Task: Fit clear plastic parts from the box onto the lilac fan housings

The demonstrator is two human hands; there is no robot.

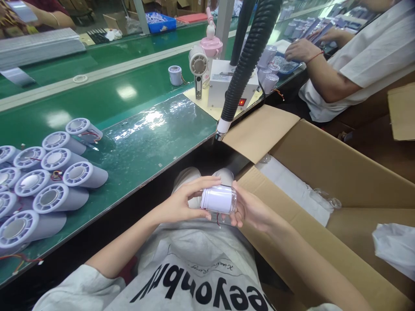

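Note:
Over my lap I hold a pale lavender fan housing [216, 199], a short cylinder lying on its side. My left hand [181, 202] grips its left end, thumb below and fingers above. My right hand [251, 208] is closed around the other end, where a clear plastic cap [233, 200] shows. Thin red and dark wires [218, 221] dangle beneath the cylinder. Parts of the right fingers are hidden behind it. On the bench to the left, several similar housings [78, 173] lie grouped, with round grey centres and wires.
An open cardboard box [359, 164] containing white and clear plastic bags stands at my right. A black flexible hose [243, 65] hangs before a white device [223, 88] with a lit red switch. A handheld fan [198, 65] stands beside it. A co-worker's hand [303, 51] is at upper right.

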